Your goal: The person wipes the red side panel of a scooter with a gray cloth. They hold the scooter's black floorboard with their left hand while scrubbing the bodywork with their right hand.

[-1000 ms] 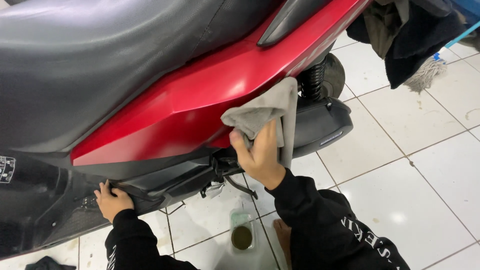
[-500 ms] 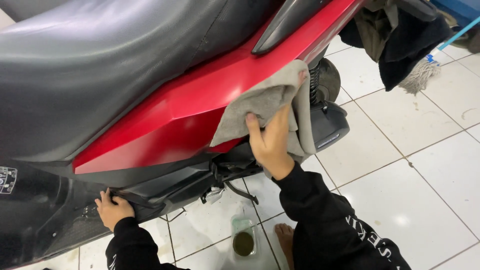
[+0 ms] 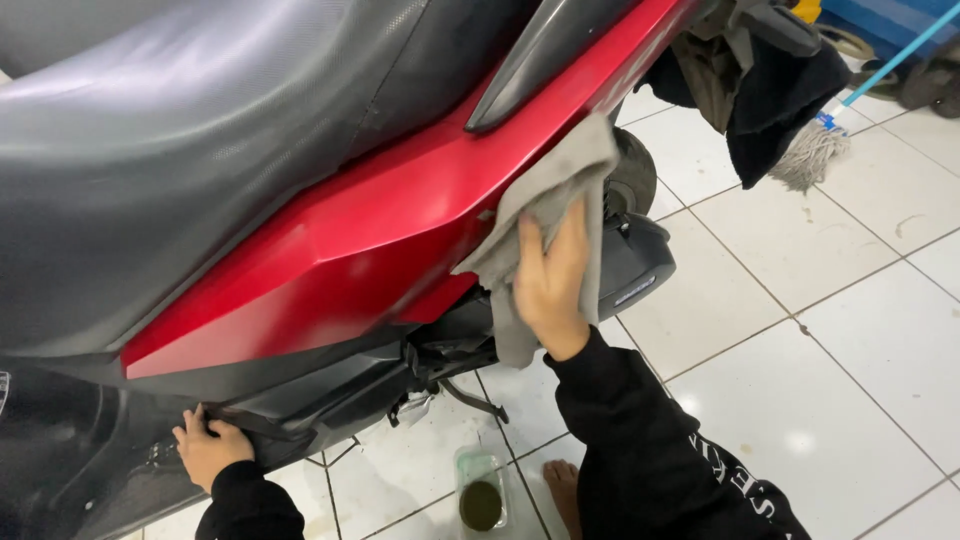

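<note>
A scooter fills the upper left, with a black seat (image 3: 200, 150) over a glossy red side panel (image 3: 380, 250). My right hand (image 3: 548, 285) presses a grey cloth (image 3: 545, 205) flat against the rear part of that red panel, fingers spread over the cloth. Part of the cloth hangs down below my palm. My left hand (image 3: 208, 450) rests low on the scooter's black lower trim (image 3: 300, 415), fingers curled on its edge. Both arms wear black sleeves.
A small clear container (image 3: 481, 495) with dark liquid stands on the white tiled floor (image 3: 830, 340) beside my bare foot (image 3: 563, 490). The rear wheel (image 3: 635, 170) and black exhaust cover (image 3: 630, 265) lie behind my right hand. A mop head (image 3: 810, 155) and dark clothes hang at upper right.
My right hand has slid the cloth up and toward the rear along the red panel. My left hand stays on the lower trim.
</note>
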